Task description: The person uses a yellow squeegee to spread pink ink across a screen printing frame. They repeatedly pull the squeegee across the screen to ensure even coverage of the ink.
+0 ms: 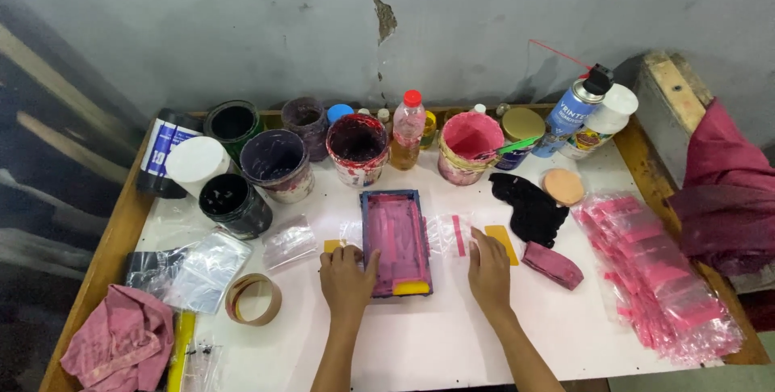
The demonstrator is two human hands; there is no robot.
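A small blue-framed printing screen smeared with pink ink lies flat at the middle of the white table. A yellow squeegee rests at its near end. My left hand lies flat on the table, its fingers touching the frame's left edge and a yellow card. My right hand presses flat on a clear plastic bag with a pink stripe to the right of the frame, beside another yellow card. Neither hand grips anything.
Several ink pots and a pink bucket line the back with a bottle and spray can. A pile of pink-striped bags lies right, a black cloth nearby, a tape roll and pink rag left.
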